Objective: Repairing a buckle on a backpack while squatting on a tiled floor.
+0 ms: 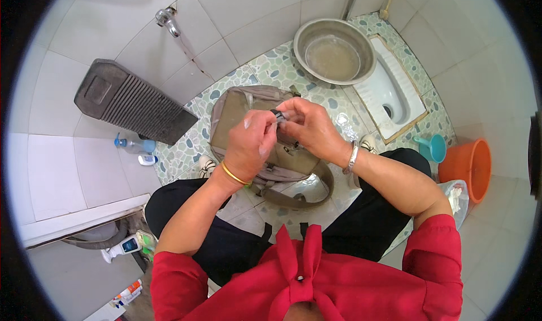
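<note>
A wet khaki bag [243, 109] with a strap lies on the pebble-patterned floor [276, 70] between my knees. My left hand [251, 140] and my right hand [307, 126] meet above the bag. Both pinch a small dark buckle or strap end [278, 115] of the bag between their fingertips. Soap foam clings to my left fingers. A gold bangle circles my left wrist and a silver one my right.
A steel basin [334, 50] of murky water stands beyond the bag, beside a squat toilet [389, 92]. A dark washboard [132, 101] leans on the left wall under a tap [167, 20]. An orange bucket [468, 166], a teal scoop [433, 147] and bottles [135, 145] stand around.
</note>
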Demonstrator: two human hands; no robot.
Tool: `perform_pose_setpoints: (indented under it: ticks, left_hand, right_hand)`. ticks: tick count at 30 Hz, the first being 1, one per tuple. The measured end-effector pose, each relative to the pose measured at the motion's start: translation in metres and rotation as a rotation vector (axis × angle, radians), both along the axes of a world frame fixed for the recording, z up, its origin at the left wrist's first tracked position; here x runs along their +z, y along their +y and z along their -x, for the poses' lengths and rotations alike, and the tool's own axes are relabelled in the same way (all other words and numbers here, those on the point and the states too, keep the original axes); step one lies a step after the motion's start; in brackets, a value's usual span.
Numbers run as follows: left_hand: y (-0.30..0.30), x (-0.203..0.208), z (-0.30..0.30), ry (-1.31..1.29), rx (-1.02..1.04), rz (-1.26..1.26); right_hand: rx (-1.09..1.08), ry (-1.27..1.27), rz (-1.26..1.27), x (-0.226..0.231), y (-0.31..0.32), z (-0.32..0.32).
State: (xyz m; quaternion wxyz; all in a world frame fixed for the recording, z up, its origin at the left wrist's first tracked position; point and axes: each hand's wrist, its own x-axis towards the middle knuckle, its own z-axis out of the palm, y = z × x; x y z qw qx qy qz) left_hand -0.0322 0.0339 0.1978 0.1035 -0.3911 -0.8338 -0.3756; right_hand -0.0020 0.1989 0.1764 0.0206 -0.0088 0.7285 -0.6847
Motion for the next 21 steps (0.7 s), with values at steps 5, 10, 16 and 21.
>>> perform_pose_setpoints:
  ticks: [5,10,16,21]
  left_hand:
    - [-0.003,0.001,0.002,-0.232,0.081,-0.111]
    - [-0.002,0.0,0.006,-0.419,0.139,-0.181]
    - [-0.009,-0.005,0.008,-0.511,0.17,-0.252]
    - [-0.011,0.008,0.007,-0.421,0.185,-0.21]
  right_hand:
    - [0.003,0.146,-0.278,-0.004,-0.004,0.003]
    - [-0.024,0.364,-0.398,-0.021,-0.002,0.015]
    - [0.101,0.136,-0.278,-0.013,-0.006,0.015]
    - [0.254,-0.038,-0.032,-0.003,0.001,0.023]
